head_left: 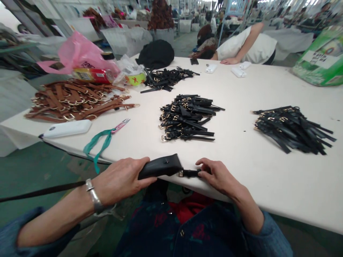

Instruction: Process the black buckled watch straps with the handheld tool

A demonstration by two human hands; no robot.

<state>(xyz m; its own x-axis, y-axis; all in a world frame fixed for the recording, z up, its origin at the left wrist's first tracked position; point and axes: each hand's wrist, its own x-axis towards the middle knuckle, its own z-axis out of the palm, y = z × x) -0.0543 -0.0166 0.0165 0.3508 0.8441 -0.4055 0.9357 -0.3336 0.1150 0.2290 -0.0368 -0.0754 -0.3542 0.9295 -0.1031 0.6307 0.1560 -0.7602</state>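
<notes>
Left hand (120, 180) closed firmly around black leather piece (160, 167); right hand (221, 175) pinching short black strap (189, 173) at desk (249, 171) edge. Steady two-handed hold, well apart from pile of buckled black straps (186, 117).

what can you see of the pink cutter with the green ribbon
A slim pink utility knife lies flat on the white table, near its front edge, with its silvery blade tip angled away from the person. A teal ribbon attached at its tail end trails off the table edge and hangs down. Nothing else touches it.
</notes>
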